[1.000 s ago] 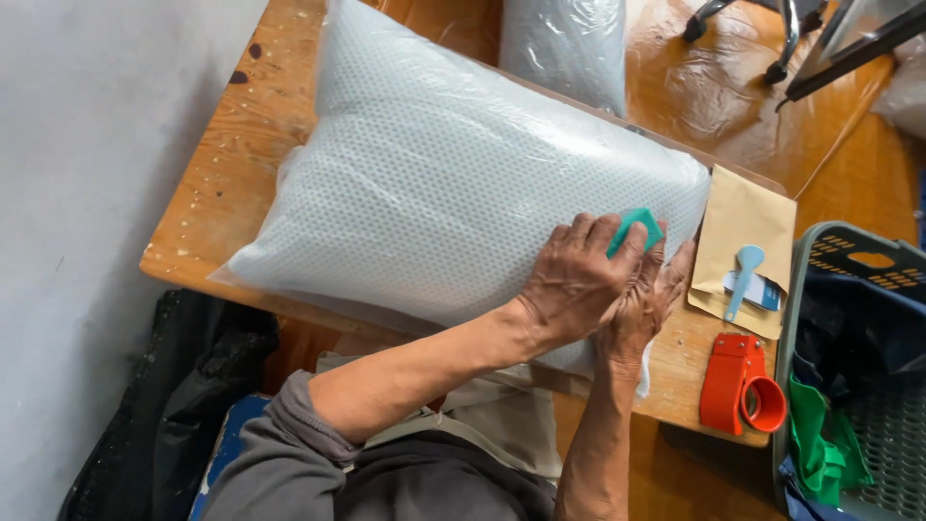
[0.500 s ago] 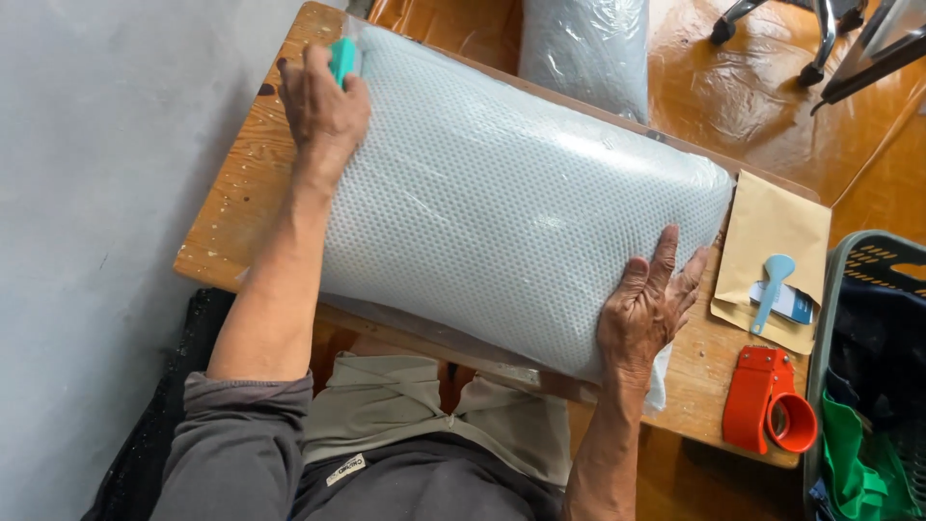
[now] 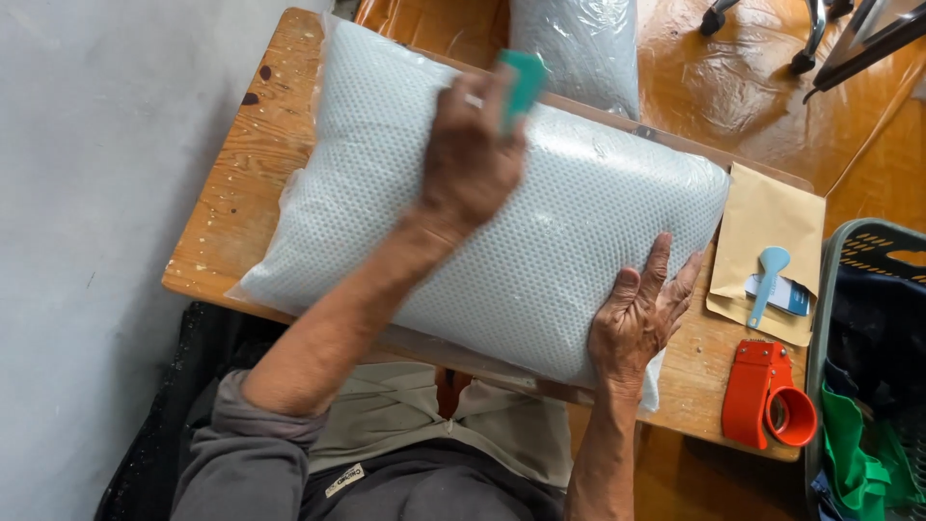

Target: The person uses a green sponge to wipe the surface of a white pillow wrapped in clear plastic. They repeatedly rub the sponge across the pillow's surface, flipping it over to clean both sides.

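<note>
A large white pillow in clear plastic wrap (image 3: 540, 222) lies across a small wooden table (image 3: 241, 183). My left hand (image 3: 471, 154) hovers over the pillow's upper middle, fingers closed around a small teal flat tool (image 3: 524, 85). My right hand (image 3: 641, 323) presses flat on the pillow's near right corner, fingers spread, holding it down.
A brown paper envelope (image 3: 767, 227) with a light blue spoon-shaped tool (image 3: 769, 275) and a card lies at the table's right. An orange tape dispenser (image 3: 769, 394) sits near the front right edge. A second wrapped pillow (image 3: 574, 48) is behind. A dark crate (image 3: 868, 376) with green fabric stands right.
My left hand, holding the teal tool, swept from the pillow's right end to its far left corner, then came back toward the upper middle. My right hand stayed on the near right corner.
</note>
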